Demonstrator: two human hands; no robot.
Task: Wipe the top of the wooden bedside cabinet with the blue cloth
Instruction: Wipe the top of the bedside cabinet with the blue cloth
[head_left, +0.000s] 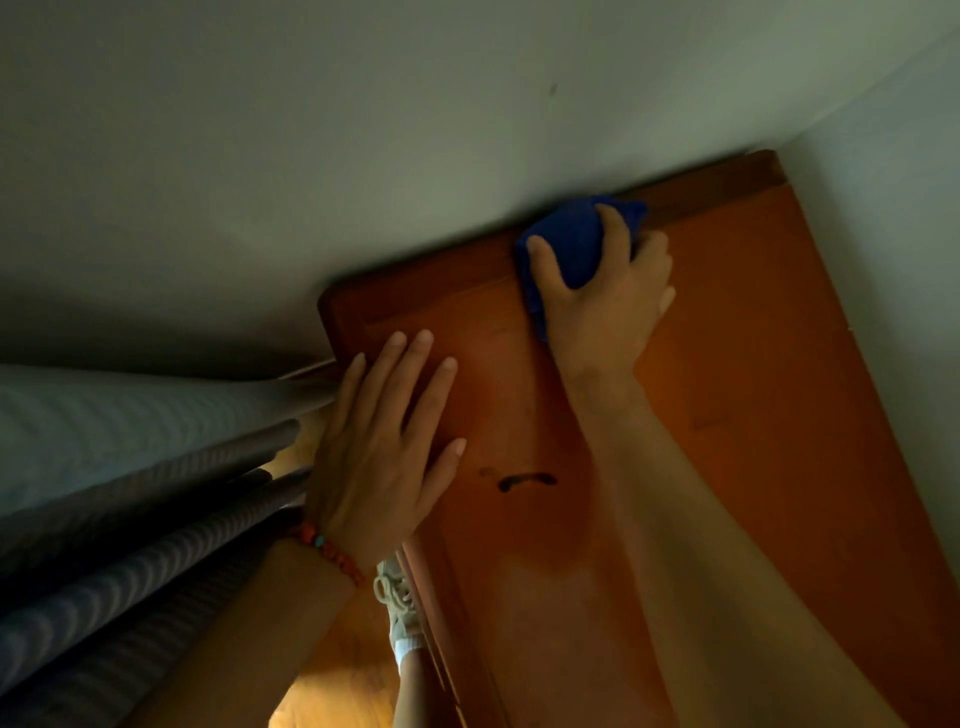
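Note:
The wooden bedside cabinet (769, 374) fills the right half of the view, its orange-brown top running from the wall corner toward me. A bunched blue cloth (571, 244) lies at the cabinet's far edge against the wall. My right hand (608, 296) presses down on the cloth, fingers wrapped over it. My left hand (384, 447) rests flat on the cabinet's left edge with fingers spread, holding nothing. A dark smear (524, 480) marks the top near the middle, just right of my left hand.
A pale wall (311, 156) backs the cabinet and a second wall closes the right side. A bed with striped bedding (130, 493) sits close on the left. My foot in a white sneaker (397, 603) stands on the wood floor (332, 691) in the gap.

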